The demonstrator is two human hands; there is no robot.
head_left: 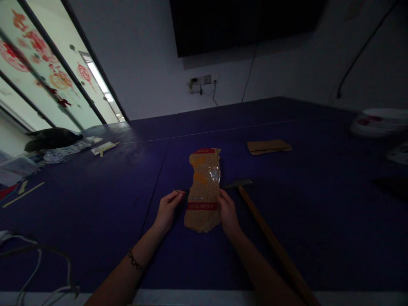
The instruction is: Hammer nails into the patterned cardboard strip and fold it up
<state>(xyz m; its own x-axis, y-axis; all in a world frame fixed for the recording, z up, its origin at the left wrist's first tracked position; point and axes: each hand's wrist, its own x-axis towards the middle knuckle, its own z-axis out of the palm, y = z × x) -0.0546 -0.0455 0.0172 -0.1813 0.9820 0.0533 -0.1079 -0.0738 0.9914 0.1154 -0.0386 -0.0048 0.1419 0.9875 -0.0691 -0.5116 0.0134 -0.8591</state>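
A torn piece of brown cardboard [204, 187] with red stripes, orange marks, clear tape and many small holes lies on the dark blue table [111, 221]. My right hand [228, 211] grips its right edge, fingers closed on it. Left of the cardboard, my left hand [170, 206] is pinched around a small thin dark object, too small to make out. A hammer [264, 225] with a long wooden handle rests on the right, its metal head near the cardboard's right edge and its handle running down beside my right forearm.
A folded cardboard piece [269, 146] lies farther back. White cables [38, 259] are at the lower left. Cloths [63, 148] and a plastic box [17, 168] sit far left. A white bowl [381, 122] stands at right; a wall with a screen is behind.
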